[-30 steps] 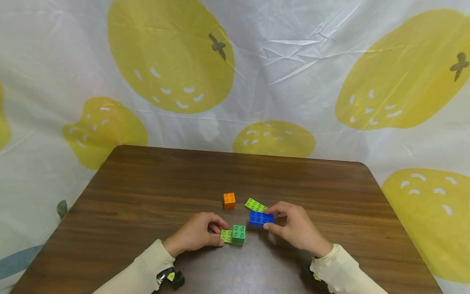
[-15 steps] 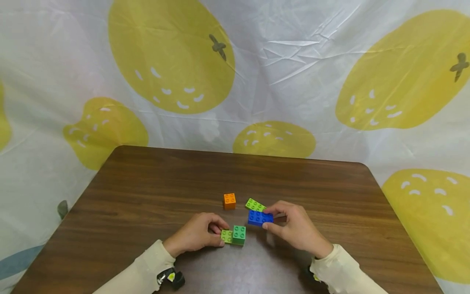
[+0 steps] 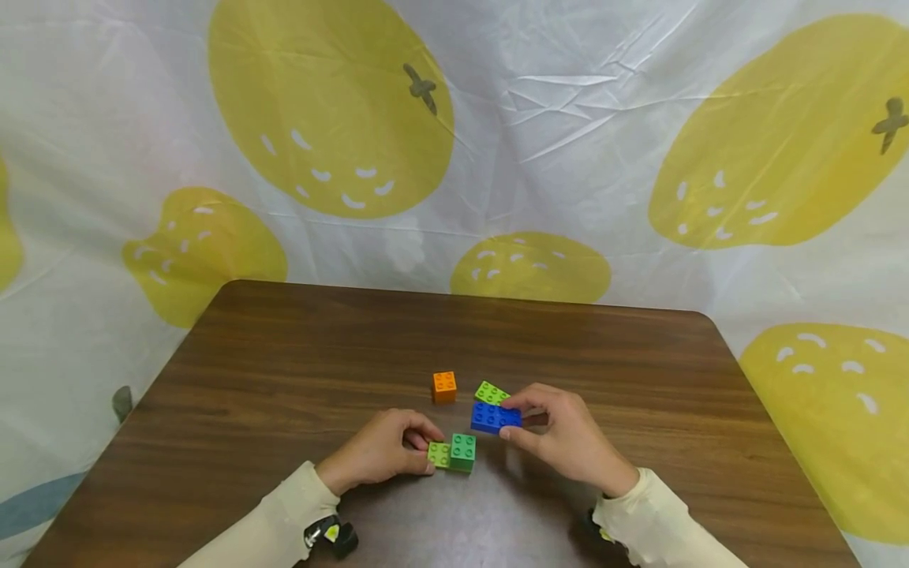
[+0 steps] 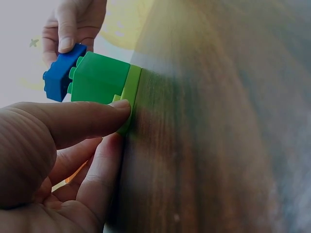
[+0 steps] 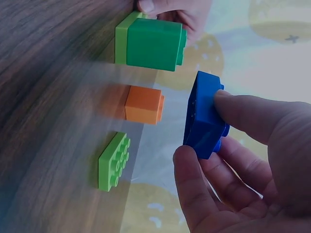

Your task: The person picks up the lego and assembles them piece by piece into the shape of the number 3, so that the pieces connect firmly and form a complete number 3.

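My left hand (image 3: 383, 447) pinches the left end of a flat lime-green brick (image 3: 438, 455) between thumb and fingers, low on the table. On that brick's right half sits a taller green brick (image 3: 463, 451), its studs facing up. My right hand (image 3: 568, 434) pinches a blue brick (image 3: 495, 418) by its right end. In the right wrist view the blue brick (image 5: 206, 116) is raised off the table, its hollow underside turned toward the tabletop. From the left wrist view, the blue brick (image 4: 63, 74) appears just beyond the green brick's studs.
An orange brick (image 3: 444, 387) stands on the wooden table (image 3: 319, 339) behind the hands. A second flat lime-green brick (image 3: 491, 392) lies behind the blue one, partly covered by it. A curtain with yellow fruit prints (image 3: 334, 102) hangs past the far edge.
My right hand has moved slightly left and away from me with the blue brick, bringing it closer above the green brick. The left hand keeps its place.
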`<state>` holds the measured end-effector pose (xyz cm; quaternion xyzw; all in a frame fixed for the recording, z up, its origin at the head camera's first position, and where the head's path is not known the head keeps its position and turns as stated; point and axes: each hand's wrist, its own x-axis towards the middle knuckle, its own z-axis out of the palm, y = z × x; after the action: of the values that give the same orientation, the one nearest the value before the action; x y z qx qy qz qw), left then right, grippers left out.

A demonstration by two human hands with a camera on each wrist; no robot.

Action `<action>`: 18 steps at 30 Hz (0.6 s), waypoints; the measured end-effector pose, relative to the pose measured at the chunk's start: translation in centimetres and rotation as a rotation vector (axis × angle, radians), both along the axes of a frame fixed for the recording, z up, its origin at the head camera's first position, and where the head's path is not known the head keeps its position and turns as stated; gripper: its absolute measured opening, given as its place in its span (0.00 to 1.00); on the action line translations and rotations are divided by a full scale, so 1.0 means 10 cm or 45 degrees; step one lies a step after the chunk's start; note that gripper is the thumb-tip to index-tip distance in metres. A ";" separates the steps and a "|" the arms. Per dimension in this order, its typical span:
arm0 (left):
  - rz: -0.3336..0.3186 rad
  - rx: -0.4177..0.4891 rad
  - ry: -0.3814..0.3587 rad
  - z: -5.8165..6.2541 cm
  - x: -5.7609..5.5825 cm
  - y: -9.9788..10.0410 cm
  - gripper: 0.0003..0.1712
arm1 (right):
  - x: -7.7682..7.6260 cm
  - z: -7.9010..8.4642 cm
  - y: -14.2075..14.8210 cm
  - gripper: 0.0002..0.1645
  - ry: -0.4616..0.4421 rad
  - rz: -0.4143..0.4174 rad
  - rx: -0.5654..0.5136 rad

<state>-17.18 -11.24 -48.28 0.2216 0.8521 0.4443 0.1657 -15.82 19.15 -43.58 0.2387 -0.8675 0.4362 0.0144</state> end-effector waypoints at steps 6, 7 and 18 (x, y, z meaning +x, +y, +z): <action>-0.001 -0.002 -0.003 0.01 0.00 0.00 0.20 | 0.02 0.02 -0.04 0.17 0.005 0.019 -0.019; 0.000 -0.003 -0.005 0.01 0.00 0.00 0.20 | 0.03 0.02 -0.04 0.17 0.006 0.025 -0.018; 0.002 -0.002 -0.027 0.02 0.00 0.00 0.20 | 0.05 0.06 -0.12 0.18 -0.020 0.055 -0.012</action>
<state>-17.14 -11.23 -48.08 0.2161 0.8507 0.4462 0.1746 -15.37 17.91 -43.01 0.2541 -0.8601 0.4424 -0.0007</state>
